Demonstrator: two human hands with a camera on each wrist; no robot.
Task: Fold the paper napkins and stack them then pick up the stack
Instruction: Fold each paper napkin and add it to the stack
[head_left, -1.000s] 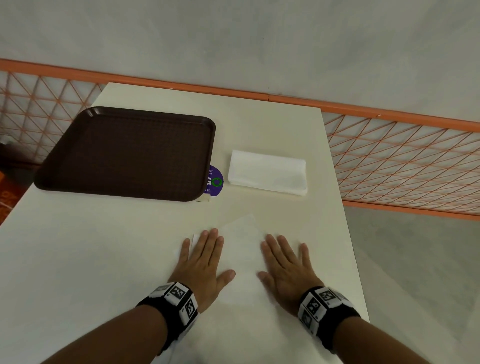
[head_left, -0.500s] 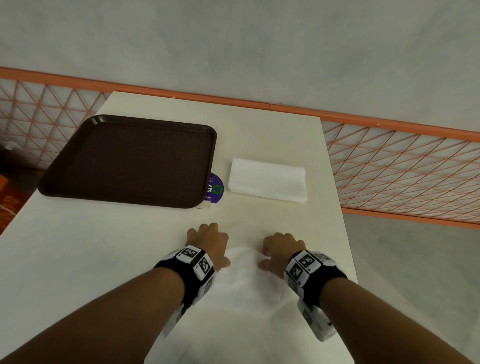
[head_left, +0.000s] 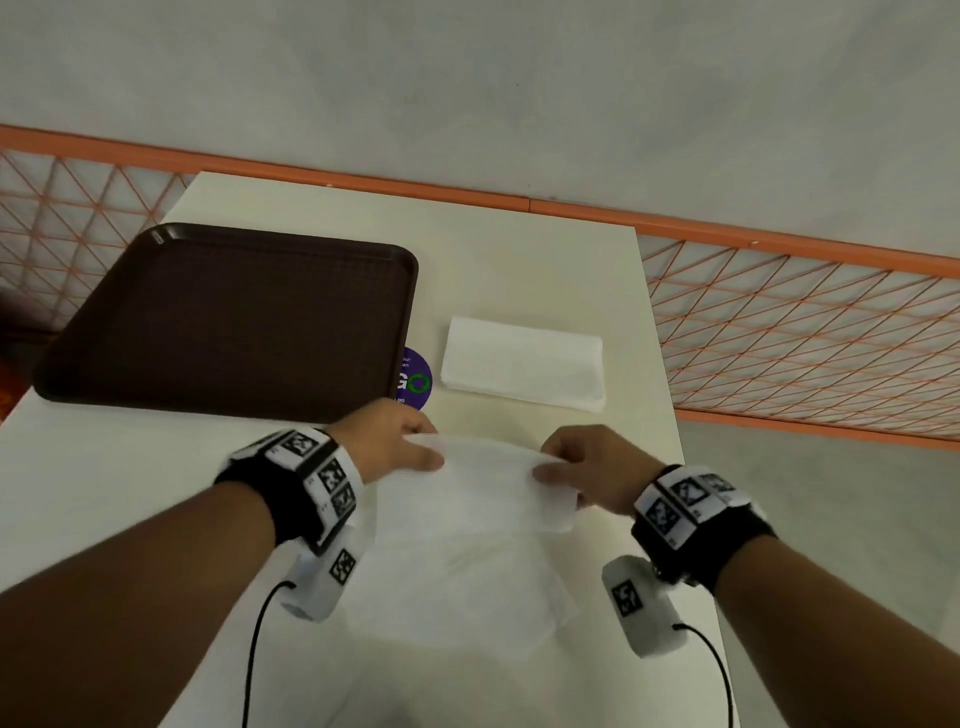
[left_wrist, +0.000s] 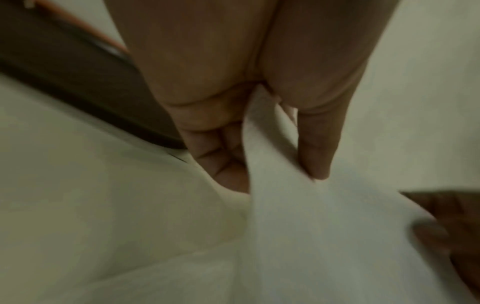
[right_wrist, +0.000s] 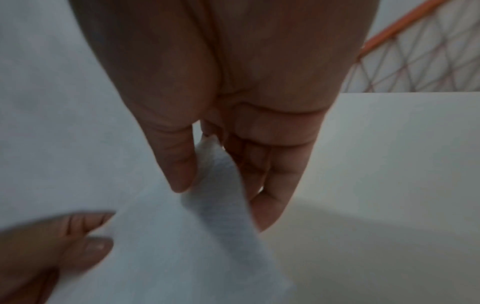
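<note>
A white paper napkin (head_left: 467, 545) lies unfolded on the near part of the cream table (head_left: 130, 493), its far edge raised off the surface. My left hand (head_left: 400, 441) pinches the far left corner between thumb and fingers; in the left wrist view the napkin (left_wrist: 298, 226) runs up between that hand's thumb and fingers (left_wrist: 226, 160). My right hand (head_left: 576, 467) pinches the far right corner, and the right wrist view shows the napkin (right_wrist: 207, 236) held between thumb and fingers (right_wrist: 267, 195). A stack of folded napkins (head_left: 524, 370) rests farther back on the table.
A dark brown tray (head_left: 234, 317) sits at the back left, close to my left hand. A purple round sticker (head_left: 415, 382) lies between tray and stack. An orange mesh railing (head_left: 805, 338) runs behind and to the right of the table, whose right edge is near my right wrist.
My hands went from lying flat on the napkin to curling at its far edge, and now they have lifted that edge off the table by its two corners.
</note>
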